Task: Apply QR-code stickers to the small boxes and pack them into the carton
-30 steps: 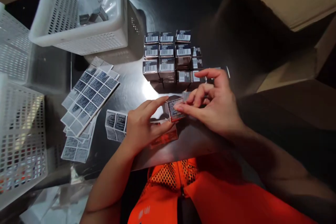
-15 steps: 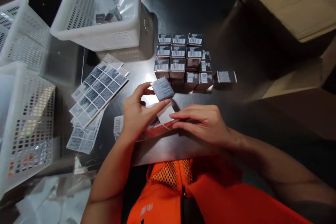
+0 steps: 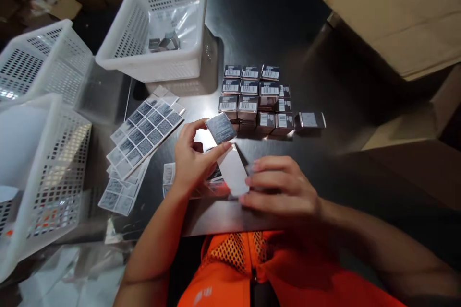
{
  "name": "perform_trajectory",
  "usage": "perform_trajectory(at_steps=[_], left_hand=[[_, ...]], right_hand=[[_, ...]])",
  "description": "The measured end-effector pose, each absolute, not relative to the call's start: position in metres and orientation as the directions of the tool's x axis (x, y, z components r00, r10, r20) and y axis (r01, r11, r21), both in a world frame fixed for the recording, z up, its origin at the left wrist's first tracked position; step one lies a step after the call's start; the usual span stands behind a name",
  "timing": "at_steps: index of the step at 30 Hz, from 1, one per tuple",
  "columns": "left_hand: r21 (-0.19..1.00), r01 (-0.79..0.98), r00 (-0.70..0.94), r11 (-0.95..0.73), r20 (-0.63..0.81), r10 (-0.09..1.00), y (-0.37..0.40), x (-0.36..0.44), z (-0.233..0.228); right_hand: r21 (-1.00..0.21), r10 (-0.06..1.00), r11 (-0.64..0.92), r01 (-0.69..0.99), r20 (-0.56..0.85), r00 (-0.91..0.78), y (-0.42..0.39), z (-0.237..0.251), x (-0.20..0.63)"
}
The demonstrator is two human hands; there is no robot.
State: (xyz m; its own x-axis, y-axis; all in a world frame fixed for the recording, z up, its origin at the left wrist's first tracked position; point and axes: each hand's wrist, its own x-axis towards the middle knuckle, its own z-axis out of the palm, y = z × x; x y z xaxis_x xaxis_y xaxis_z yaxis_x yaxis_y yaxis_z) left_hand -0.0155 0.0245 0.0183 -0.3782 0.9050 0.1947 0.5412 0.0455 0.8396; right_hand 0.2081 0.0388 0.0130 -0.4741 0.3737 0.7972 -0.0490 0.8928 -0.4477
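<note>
- My left hand (image 3: 190,163) pinches a small dark box (image 3: 221,128) between thumb and fingertips, held tilted above the table (image 3: 252,14); the grip is narrow and sits only on the box's edges
- My right hand (image 3: 284,192) lies low near the table's front edge, fingers curled over the lower end of a white backing strip (image 3: 233,171); I judge it is pressing or pinching that strip, though the fingertips hide the exact contact
- The box I hold is in front of the block of finished boxes (image 3: 252,98), which stand close together in rows with barcode labels facing up; one box (image 3: 309,120) lies on its side just beside the block's right end
- Sheets of printed labels (image 3: 146,132) fan out to the left on the table, more sheets beneath them; a white basket (image 3: 158,60) behind them holds a clear bag with a few dark boxes; two more white baskets (image 3: 46,153) sit at the far left
- What could go wrong, as I judge it: the edge-only pinch could let the box twist or drop onto the shiny table; a label laid while the box is tilted could land crooked or crease; a careless sweep of my right hand could knock the packed rows or push the strip off the front edge
- Writing: barcodes are plain on the box tops and the sheet labels show dense print, but all of it is too small to read; I can make out no brand
</note>
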Motion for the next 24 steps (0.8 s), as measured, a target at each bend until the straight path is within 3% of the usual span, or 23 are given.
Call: perform_trajectory(at_steps=[2, 4, 7, 9, 11, 14, 18, 24], left_hand=[[0.899, 0.436, -0.362, 0.031, 0.144, 0.921, 0.024, -0.016, 0.018], [0.954, 0.300, -0.291, 0.018, 0.074, 0.954, 0.024, -0.016, 0.018], [0.989, 0.149, -0.119, 0.011, 0.007, 0.993, 0.020, -0.011, 0.018], [0.996, 0.087, -0.021, 0.007, -0.005, 1.000, 0.017, -0.008, 0.016], [0.999, 0.031, 0.040, 0.008, -0.010, 0.999, 0.015, -0.005, 0.013], [0.999, -0.015, 0.108, 0.035, -0.033, 0.994, 0.014, -0.003, 0.009], [0.997, -0.025, 0.168, 0.080, -0.074, 0.983, 0.014, -0.005, 0.006], [0.996, -0.030, 0.204, 0.080, -0.072, 0.976, 0.014, -0.005, 0.004]], right_hand=[[-0.523, 0.402, 0.830, -0.194, 0.801, -0.443, 0.044, 0.022, 0.210], [-0.691, 0.561, 0.669, -0.276, 0.712, -0.422, 0.050, 0.029, 0.215], [-0.890, 0.849, 0.325, -0.322, 0.424, -0.315, 0.059, 0.036, 0.223], [-0.940, 0.932, 0.100, -0.326, 0.203, -0.300, 0.063, 0.039, 0.226], [-0.957, 0.932, -0.068, -0.283, 0.040, -0.359, 0.066, 0.043, 0.226], [-0.952, 0.900, -0.205, -0.226, -0.093, -0.425, 0.069, 0.046, 0.226], [-0.934, 0.868, -0.289, -0.209, -0.163, -0.469, 0.072, 0.047, 0.229], [-0.941, 0.863, -0.289, -0.174, -0.177, -0.473, 0.072, 0.046, 0.231]])
